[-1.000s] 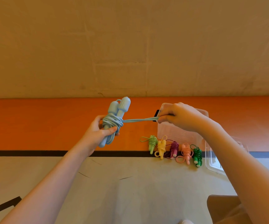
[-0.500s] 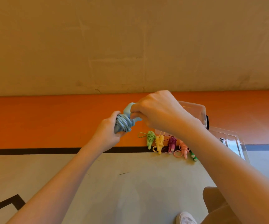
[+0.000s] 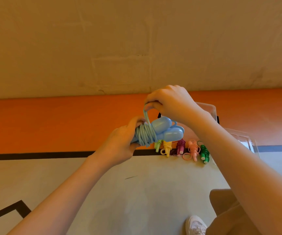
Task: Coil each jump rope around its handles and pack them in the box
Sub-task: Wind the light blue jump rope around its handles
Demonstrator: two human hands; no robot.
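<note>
1. Blue rope (image 3: pixel 147 135), held in mid-air above the floor (image 3: pixel 137 192): cord wound in many turns round the paired handles (image 3: pixel 166 131), bulbous handle ends pointing right.
2. Left hand (image 3: pixel 120 146), fingers curled round the wound bundle and the narrow handle ends; grip hidden in part behind the coils.
3. Right hand (image 3: pixel 167 100), above the bundle, fingers pressed together and pinching the last loop of cord, drawn upward from the coil.
4. Risk, loose end: pinched loop not yet tucked; judged likely to spring free on release, with the outer turns then slackening.
5. Risk, slipped turns: coils sitting close to the waist of the handles; too hard an upward pull judged able to drag turns off toward the narrow ends under the left hand.
6. Risk, splayed handles: two handles lying side by side, bound by cord alone; weaker left grip judged to let them fan apart and loosen the whole wrap.
7. Five finished ropes in a row on the floor, far right: lime (image 3: pixel 158 145), yellow (image 3: pixel 167 147), purple (image 3: pixel 180 146), pink (image 3: pixel 193 150), green (image 3: pixel 204 152); none yet packed.
8. Clear box (image 3: pixel 209 109) beyond the row, partly hidden by the right arm; contents not discernible.
9. Risk, packing: small tails protruding from the floor bundles, judged prone to snagging one another when gathered.
</note>
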